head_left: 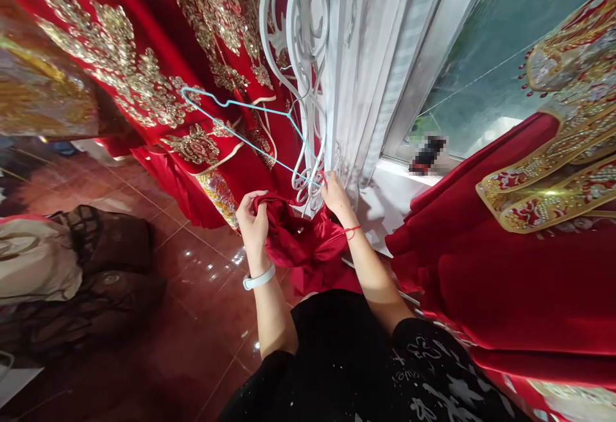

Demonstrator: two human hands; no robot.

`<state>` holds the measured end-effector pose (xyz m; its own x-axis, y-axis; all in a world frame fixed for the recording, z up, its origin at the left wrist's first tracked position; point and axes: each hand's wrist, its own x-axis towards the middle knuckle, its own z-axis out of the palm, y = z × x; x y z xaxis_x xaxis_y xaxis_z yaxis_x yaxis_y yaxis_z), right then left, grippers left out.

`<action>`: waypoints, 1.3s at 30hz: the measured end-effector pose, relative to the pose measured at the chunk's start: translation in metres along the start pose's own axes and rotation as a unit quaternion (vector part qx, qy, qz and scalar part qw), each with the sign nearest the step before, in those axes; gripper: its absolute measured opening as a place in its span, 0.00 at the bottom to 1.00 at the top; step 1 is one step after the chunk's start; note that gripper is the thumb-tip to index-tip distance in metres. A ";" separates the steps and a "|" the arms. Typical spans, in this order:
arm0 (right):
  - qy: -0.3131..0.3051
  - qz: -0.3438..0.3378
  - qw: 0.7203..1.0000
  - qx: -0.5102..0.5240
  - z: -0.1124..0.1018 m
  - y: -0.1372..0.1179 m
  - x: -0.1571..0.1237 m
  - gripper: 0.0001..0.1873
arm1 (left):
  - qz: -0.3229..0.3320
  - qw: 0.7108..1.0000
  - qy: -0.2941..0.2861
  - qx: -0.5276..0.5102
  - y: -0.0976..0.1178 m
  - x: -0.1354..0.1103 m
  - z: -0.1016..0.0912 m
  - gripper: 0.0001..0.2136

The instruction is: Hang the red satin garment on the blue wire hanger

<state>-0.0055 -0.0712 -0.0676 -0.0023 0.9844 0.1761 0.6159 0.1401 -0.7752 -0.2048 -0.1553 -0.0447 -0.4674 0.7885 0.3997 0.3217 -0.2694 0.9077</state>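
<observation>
My left hand is closed on a fold of plain red satin cloth held in front of my body. My right hand pinches the lower corner of a light blue wire hanger and also touches the red cloth. The hanger stretches up and to the left, across a hanging red garment with gold embroidery. A white band sits on my left wrist, a red string on my right.
A white ornate metal rack and pale curtains stand straight ahead by a window. Another red and gold garment fills the right side. Dark and pale bundles lie on the glossy red tiled floor at left.
</observation>
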 end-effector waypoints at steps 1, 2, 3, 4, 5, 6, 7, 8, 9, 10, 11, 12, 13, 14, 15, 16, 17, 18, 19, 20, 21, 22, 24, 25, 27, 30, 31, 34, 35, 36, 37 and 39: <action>0.007 0.004 1.000 -0.003 -0.005 0.003 0.001 0.24 | 0.004 1.000 0.000 0.004 0.002 0.000 0.000 0.09; 0.009 0.009 1.000 0.003 -0.009 0.006 0.002 0.24 | 0.007 1.000 0.001 0.007 0.004 -0.001 0.000 0.09; 0.003 0.016 1.000 0.017 -0.014 0.009 0.004 0.24 | 0.011 1.000 0.002 0.011 0.005 -0.001 0.001 0.09; -0.007 0.020 0.999 0.036 -0.019 0.013 0.006 0.24 | 0.017 1.000 0.006 0.015 0.007 -0.001 0.001 0.09; -0.020 0.025 0.998 0.056 -0.025 0.017 0.007 0.25 | 0.024 0.999 0.012 0.020 0.008 -0.001 0.001 0.09; -0.029 0.026 0.996 0.074 -0.031 0.021 0.009 0.25 | 0.032 0.999 0.019 0.025 0.009 -0.001 0.001 0.09; -0.035 0.026 0.995 0.089 -0.037 0.026 0.010 0.25 | 0.040 0.998 0.030 0.031 0.011 -0.001 -0.001 0.09; -0.036 0.025 0.994 0.100 -0.043 0.029 0.010 0.25 | 0.047 0.997 0.042 0.040 0.012 -0.001 -0.003 0.10; -0.028 0.020 0.994 0.104 -0.050 0.032 0.009 0.25 | 0.052 0.996 0.053 0.051 0.013 -0.001 -0.005 0.10; -0.008 0.013 0.995 0.100 -0.056 0.033 0.008 0.25 | 0.055 0.995 0.060 0.063 0.013 -0.001 -0.007 0.10; 0.025 0.005 0.996 0.086 -0.061 0.032 0.006 0.24 | 0.057 0.994 0.064 0.074 0.014 -0.001 -0.009 0.10; 0.068 -0.001 0.996 0.060 -0.065 0.030 0.004 0.23 | 0.057 0.993 0.064 0.082 0.015 0.000 -0.010 0.10; 0.112 -0.006 0.993 0.026 -0.068 0.027 0.001 0.23 | 0.057 0.993 0.059 0.087 0.015 0.000 -0.011 0.10; 0.149 -0.012 0.989 -0.007 -0.070 0.023 -0.001 0.22 | 0.056 0.993 0.051 0.089 0.015 0.000 -0.010 0.11; 0.169 -0.019 0.985 -0.030 -0.072 0.019 -0.003 0.23 | 0.055 0.994 0.044 0.089 0.015 0.001 -0.009 0.11; 0.167 -0.029 0.985 -0.036 -0.073 0.015 -0.004 0.23 | 0.055 0.994 0.038 0.088 0.015 0.001 -0.007 0.11; 0.149 -0.042 0.988 -0.025 -0.074 0.013 -0.005 0.24 | 0.056 0.994 0.033 0.087 0.015 0.001 -0.006 0.11; 0.118 -0.054 0.992 0.004 -0.076 0.012 -0.004 0.24 | 0.057 0.994 0.029 0.088 0.015 0.001 -0.004 0.11; 0.077 -0.061 0.994 0.048 -0.077 0.012 -0.003 0.23 | 0.059 0.994 0.026 0.090 0.015 0.001 -0.003 0.11; 0.032 -0.059 0.993 0.101 -0.080 0.014 -0.002 0.22 | 0.060 0.994 0.022 0.091 0.015 0.001 -0.002 0.11; -0.007 -0.049 0.986 0.156 -0.083 0.017 -0.001 0.20 | 0.061 0.994 0.017 0.094 0.014 0.001 -0.002 0.11; -0.034 -0.031 0.977 0.208 -0.087 0.020 0.001 0.17 | 0.059 0.993 0.012 0.098 0.014 0.001 -0.002 0.12; -0.046 0.002 0.959 0.279 -0.097 0.026 0.002 0.11 | 0.053 0.993 0.008 0.108 0.011 0.000 -0.003 0.12; -0.033 0.011 0.955 0.296 -0.102 0.029 0.003 0.09 | 0.049 0.992 0.009 0.112 0.010 0.001 -0.003 0.12; -0.003 0.010 0.956 0.295 -0.109 0.031 0.001 0.07 | 0.044 0.993 0.012 0.113 0.006 0.001 -0.003 0.12; -0.027 -0.005 0.965 0.259 -0.101 0.026 -0.007 0.08 | 0.041 0.993 0.012 0.107 0.003 0.003 -0.002 0.12; -0.043 -0.011 0.969 0.242 -0.092 0.023 -0.010 0.09 | 0.041 0.993 0.011 0.107 0.002 0.004 -0.001 0.12; -0.027 -0.042 0.987 0.153 -0.054 0.008 -0.015 0.10 | 0.046 0.993 0.016 0.111 0.003 0.005 -0.002 0.12; 0.002 -0.047 0.993 0.112 -0.040 0.001 -0.014 0.10 | 0.048 0.992 0.019 0.111 0.003 0.005 -0.003 0.12; 0.031 -0.044 0.996 0.072 -0.027 -0.005 -0.013 0.10 | 0.049 0.992 0.022 0.112 0.004 0.004 -0.005 0.11; 0.055 -0.036 0.997 0.036 -0.016 -0.012 -0.012 0.11 | 0.051 0.992 0.025 0.113 0.004 0.004 -0.007 0.11; 0.080 -0.021 0.997 -0.011 0.000 -0.024 -0.008 0.10 | 0.052 0.992 0.028 0.113 0.004 0.003 -0.012 0.11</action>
<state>-0.0203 -0.0823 -0.0509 0.0959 0.9479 0.3039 0.6344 0.1770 -0.7524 -0.2144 -0.1606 -0.0387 -0.4659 0.7289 0.5016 0.5436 -0.2115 0.8122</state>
